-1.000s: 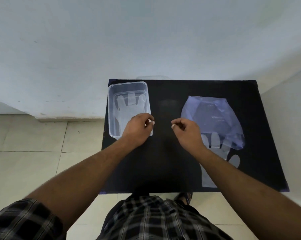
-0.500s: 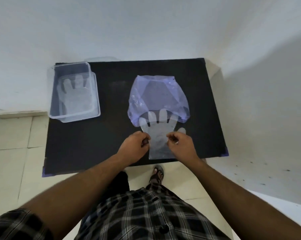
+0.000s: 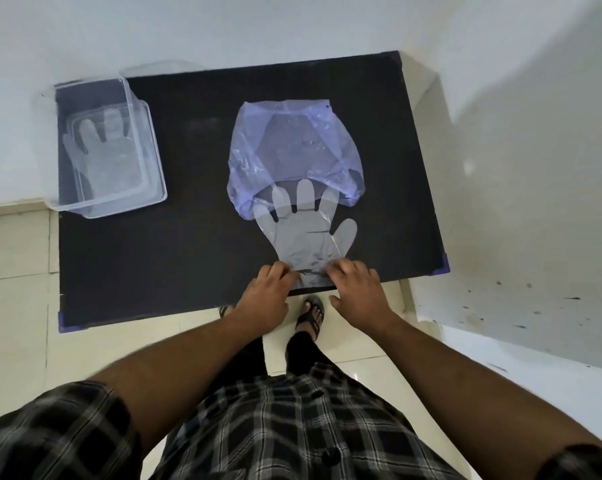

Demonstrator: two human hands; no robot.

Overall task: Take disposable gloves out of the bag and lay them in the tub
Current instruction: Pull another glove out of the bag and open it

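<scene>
Evidently both grips were closed on the same thing: the left hand and the right hand each had curled fingers pinched onto the cuff end of a clear, thin plastic disposable glove, one hand at either side of the cuff, at the near edge of the black rectangular tabletop. Whether each pinch had caught only the top glove or several layers could not be told from the head view.

Outward from the cuff, the glove lay flat with its palm on the tabletop and its thumb splayed to the right. Its three middle fingertips sat just under the mouth of the translucent violet plastic bag, so the glove was mostly out but not fully free of it. The bag lay flat toward the far side of the tabletop, and what else it held was too faint to make out.

Well apart, at the far left corner, stood the clear rectangular plastic tub, with at least one glove in the tub already laid flat, fingers pointing away.

As a judgement, the task was partway through: one placement was done, this glove needed drawing clear, carrying left and laying down, and any remaining ones would follow.
</scene>
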